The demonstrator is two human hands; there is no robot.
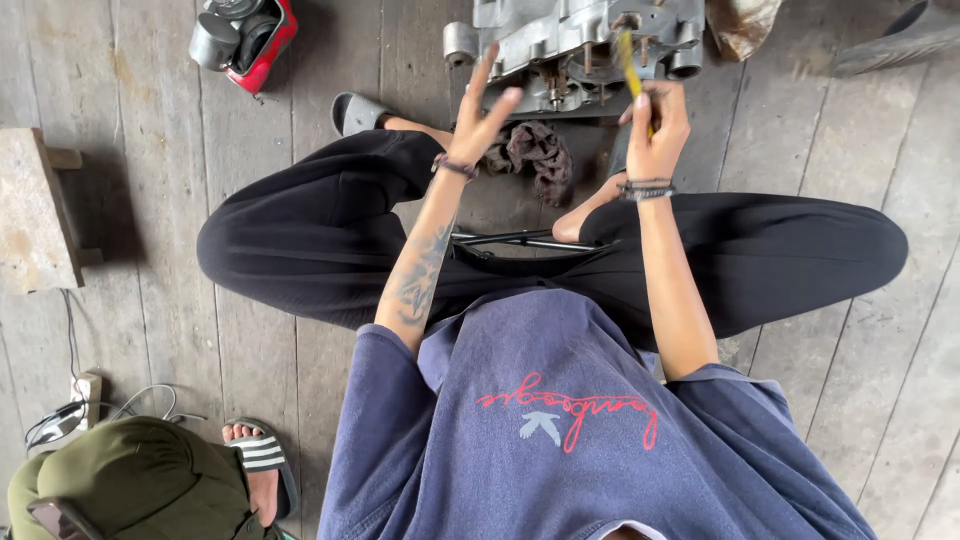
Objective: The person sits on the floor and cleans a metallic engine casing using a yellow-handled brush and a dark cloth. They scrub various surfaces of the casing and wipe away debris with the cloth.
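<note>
I sit on a wooden plank floor with knees spread, in black trousers and a blue shirt. A grey metal engine casing lies in front of me. My right hand grips a yellow-handled tool whose tip points at the casing. My left hand hovers open with its fingers spread, just short of the casing's near edge, holding nothing. A dark crumpled rag lies on the floor between my feet. Thin dark metal rods rest across my lap.
A red-and-grey engine part sits at the far left. A wooden block stands at the left edge. Another person in green, with a striped sandal, sits at the lower left beside cables. A grey shoe lies far right.
</note>
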